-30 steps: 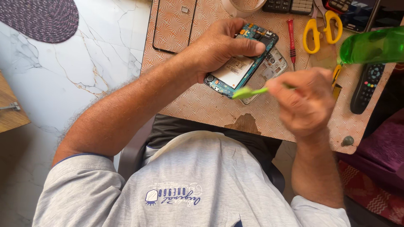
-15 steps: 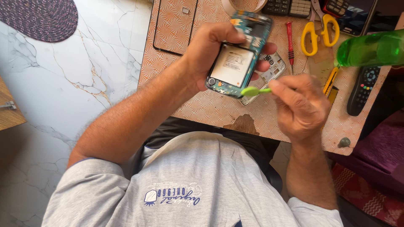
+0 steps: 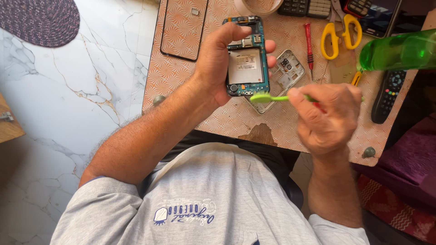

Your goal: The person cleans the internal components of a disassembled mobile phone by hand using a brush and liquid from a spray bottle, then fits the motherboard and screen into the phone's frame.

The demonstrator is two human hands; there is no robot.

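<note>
My left hand (image 3: 221, 59) grips an opened phone (image 3: 246, 59) with its teal circuit board and silver battery showing, held upright above the small patterned table (image 3: 190, 77). My right hand (image 3: 327, 115) is closed on a green toothbrush (image 3: 268, 97), whose head touches the phone's lower edge. A loose phone frame (image 3: 287, 68) lies on the table just behind the phone.
A black screen panel (image 3: 184, 27) lies at the table's back left. A red screwdriver (image 3: 309, 45), yellow scissors (image 3: 340, 31), a green bottle (image 3: 399, 50), a black remote (image 3: 390, 93) and keypads (image 3: 304, 7) crowd the right and back. Marble floor lies to the left, with a woven mat (image 3: 36, 18).
My left hand has turned the phone from slanted to upright and lifted it slightly. The toothbrush head stays at the phone's lower edge, having shifted a little with it.
</note>
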